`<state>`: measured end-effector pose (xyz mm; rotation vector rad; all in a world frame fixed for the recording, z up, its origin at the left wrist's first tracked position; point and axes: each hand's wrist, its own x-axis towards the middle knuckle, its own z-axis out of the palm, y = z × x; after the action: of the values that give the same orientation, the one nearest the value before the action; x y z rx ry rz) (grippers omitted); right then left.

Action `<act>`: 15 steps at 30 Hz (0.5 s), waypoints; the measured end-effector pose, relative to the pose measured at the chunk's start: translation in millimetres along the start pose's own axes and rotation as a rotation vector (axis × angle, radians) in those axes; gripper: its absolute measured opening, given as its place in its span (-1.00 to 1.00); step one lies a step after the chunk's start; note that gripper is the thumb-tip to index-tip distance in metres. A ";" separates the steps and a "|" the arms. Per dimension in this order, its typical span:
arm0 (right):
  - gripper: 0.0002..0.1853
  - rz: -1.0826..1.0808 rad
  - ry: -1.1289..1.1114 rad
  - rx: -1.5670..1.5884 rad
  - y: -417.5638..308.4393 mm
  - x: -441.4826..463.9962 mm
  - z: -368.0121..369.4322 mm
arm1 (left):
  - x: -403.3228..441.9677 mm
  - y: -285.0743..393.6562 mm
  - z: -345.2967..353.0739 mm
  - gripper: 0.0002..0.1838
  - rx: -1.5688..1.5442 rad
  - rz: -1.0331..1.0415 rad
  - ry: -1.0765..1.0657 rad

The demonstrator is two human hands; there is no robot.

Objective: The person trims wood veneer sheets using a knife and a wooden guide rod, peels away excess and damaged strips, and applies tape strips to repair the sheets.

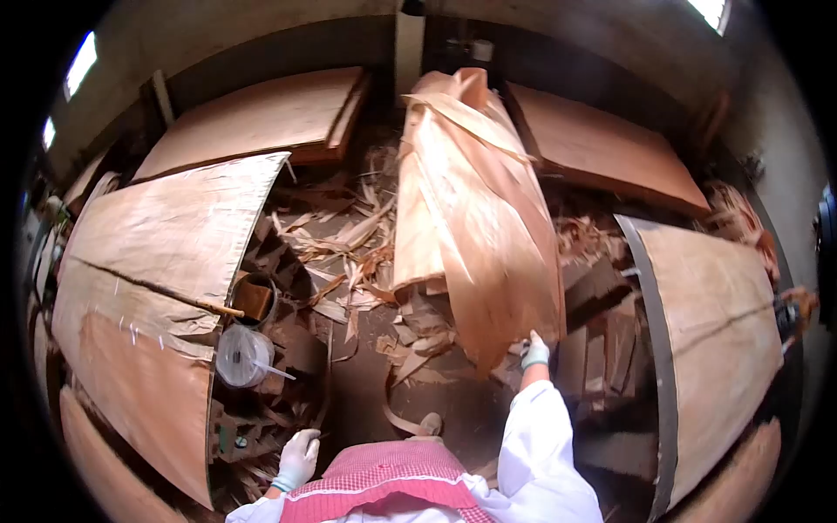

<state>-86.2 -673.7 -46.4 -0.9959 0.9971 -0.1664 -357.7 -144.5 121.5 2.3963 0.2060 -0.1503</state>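
Note:
My right hand [535, 350], in a pale glove, is stretched forward with its fingers at the lower right corner of a thin brown veneer sheet [497, 288]. That sheet lies loosely over a tall pile of veneer [420, 218] in the middle. My left hand [299, 458], also gloved, hangs low beside my pink checked apron [392, 471], away from the sheets. Its fingers look loosely curved, and nothing shows in them.
Sheet-covered stacks stand at the left [174, 235] and right [715, 305], a stick [166, 290] on the left one. Beside it are a bucket [244, 356] and wood blocks. Veneer scraps [349, 244] litter the floor. Flat stacks [261, 113] lie behind.

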 end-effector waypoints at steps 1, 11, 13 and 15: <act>-0.87 -0.007 -0.046 0.121 8.2 12.7 0.5 | 0.9 0.5 4.4 -0.77 0.003 -0.045 -0.014; -0.81 -0.253 0.000 -0.097 -3.8 -86.9 23.8 | 53.0 -24.4 38.9 -0.76 -0.015 -0.004 -0.192; -0.86 -0.394 -0.084 -0.202 -2.5 -135.2 38.7 | 81.1 -18.1 39.3 -0.76 -0.035 0.107 -0.176; -0.90 -0.528 -0.221 -0.346 -19.7 -218.4 68.2 | 114.3 -10.4 47.3 -0.76 -0.108 0.195 -0.160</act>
<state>-152.4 -525.7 116.2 -1.5505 0.5520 -0.3190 -250.0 -156.6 60.9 2.2686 -0.0916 -0.2332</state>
